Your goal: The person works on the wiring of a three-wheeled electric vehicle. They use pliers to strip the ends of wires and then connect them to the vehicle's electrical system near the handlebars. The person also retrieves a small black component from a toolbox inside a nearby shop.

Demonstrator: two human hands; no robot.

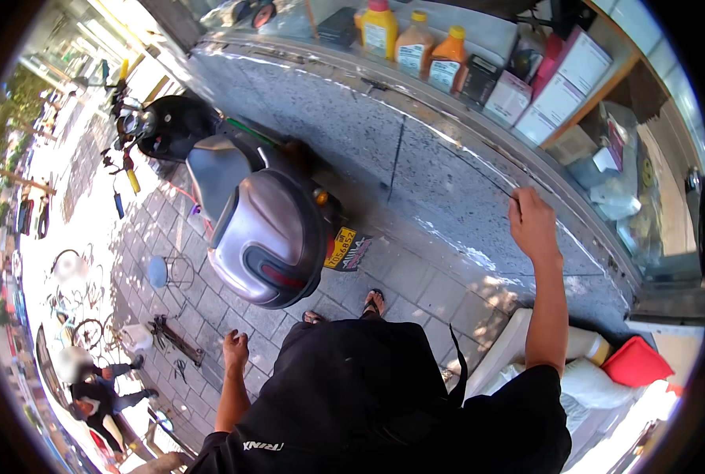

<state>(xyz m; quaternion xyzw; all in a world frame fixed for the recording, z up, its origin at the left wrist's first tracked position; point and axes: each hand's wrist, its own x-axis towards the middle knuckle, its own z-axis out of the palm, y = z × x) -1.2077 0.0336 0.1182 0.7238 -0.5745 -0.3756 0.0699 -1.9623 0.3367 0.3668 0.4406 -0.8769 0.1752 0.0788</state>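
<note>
My left hand (236,347) hangs low beside my body above the paving, its fingers curled in and nothing visible in them. The silver top box (270,233) of a parked scooter stands ahead of it. My right hand (533,223) is raised out to the right in front of the grey stone wall (447,178), below the shop window. Its fingers are curled as well, and no object shows in it. Whether it touches the wall I cannot tell. The scooter's grey seat (218,178) and yellow number plate (342,246) show between my hands and the wall.
Bottles (412,47) and boxes (562,87) stand behind the window. A round blue stool (157,272), a black metal stand (175,341) and bicycles (88,332) are to the left. Another person (100,399) is at lower left. A red cushion-like bundle (638,362) lies at lower right.
</note>
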